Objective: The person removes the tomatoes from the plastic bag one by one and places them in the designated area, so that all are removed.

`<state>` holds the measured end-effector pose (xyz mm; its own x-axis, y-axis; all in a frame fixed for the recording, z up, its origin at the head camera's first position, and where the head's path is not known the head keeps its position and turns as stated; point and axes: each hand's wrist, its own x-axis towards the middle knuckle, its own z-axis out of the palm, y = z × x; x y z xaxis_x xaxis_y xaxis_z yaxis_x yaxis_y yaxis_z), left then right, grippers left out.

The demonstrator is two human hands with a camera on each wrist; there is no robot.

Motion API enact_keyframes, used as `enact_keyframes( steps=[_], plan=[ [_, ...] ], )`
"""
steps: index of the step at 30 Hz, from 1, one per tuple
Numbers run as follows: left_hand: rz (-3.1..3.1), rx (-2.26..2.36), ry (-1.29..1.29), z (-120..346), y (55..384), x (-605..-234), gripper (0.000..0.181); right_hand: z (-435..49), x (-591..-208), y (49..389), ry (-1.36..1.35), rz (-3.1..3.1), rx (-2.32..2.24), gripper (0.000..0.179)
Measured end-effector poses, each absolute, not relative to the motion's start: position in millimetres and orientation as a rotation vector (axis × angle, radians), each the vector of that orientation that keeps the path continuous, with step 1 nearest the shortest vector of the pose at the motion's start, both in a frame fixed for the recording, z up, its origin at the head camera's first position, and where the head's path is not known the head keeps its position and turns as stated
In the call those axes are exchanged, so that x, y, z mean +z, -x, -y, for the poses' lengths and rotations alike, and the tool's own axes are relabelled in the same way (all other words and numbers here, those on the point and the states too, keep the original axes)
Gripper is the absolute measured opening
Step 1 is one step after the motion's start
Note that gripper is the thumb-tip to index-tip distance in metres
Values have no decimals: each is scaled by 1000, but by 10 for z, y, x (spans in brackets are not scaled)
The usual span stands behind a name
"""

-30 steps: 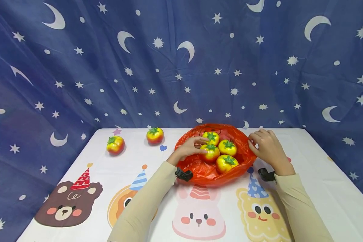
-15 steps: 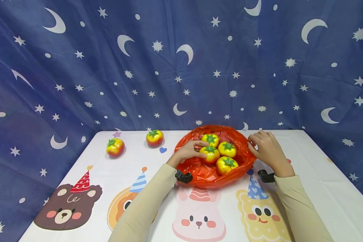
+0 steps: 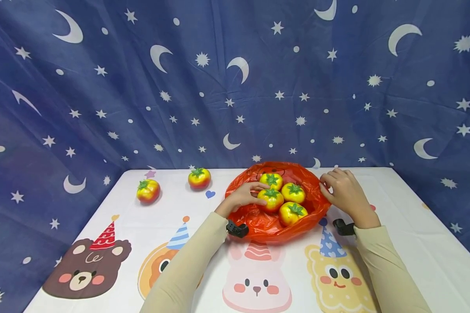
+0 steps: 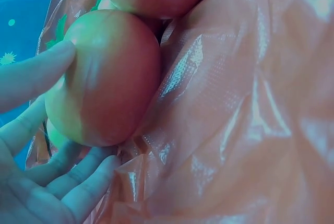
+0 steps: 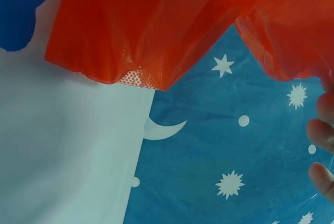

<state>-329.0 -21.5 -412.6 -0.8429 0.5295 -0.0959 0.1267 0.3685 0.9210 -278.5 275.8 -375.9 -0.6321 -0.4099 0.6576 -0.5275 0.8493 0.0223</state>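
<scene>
An orange-red plastic bag [image 3: 254, 224] lies spread with its mouth up, several yellow-and-red toy tomatoes [image 3: 293, 213] inside. At the bag's left, my left hand [image 3: 243, 194] reaches over the rim and holds the left toy tomato [image 3: 272, 203] between thumb and fingers. The left wrist view shows the thumb against one side of that toy tomato [image 4: 104, 78], with fingers [image 4: 86, 182] curved along another. On the opposite side, my right hand [image 3: 344, 191] pinches the bag's rim. Only its fingertips [image 5: 321, 135] show beside the bag [image 5: 141, 25] in the right wrist view.
Two more toy tomatoes, one at the far left [image 3: 148, 191] and one nearer the bag [image 3: 199, 178], sit on the white table cover [image 3: 415, 261]. Cartoon animals are printed on it. A blue curtain [image 3: 203, 87] with moons and stars hangs behind and at both sides.
The whole head view has shifted slightly. Both hands, the bag and the toy tomatoes stay nearly where they were, with the same holds.
</scene>
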Motion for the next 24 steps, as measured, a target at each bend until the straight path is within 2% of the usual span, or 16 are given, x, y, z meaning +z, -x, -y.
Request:
enact_keyframes(
  steps=[24],
  plan=[
    [-2244,1452,-617,228,3300,-4161,51,-2774,-3800,2819,-675,2330,237,7]
  ],
)
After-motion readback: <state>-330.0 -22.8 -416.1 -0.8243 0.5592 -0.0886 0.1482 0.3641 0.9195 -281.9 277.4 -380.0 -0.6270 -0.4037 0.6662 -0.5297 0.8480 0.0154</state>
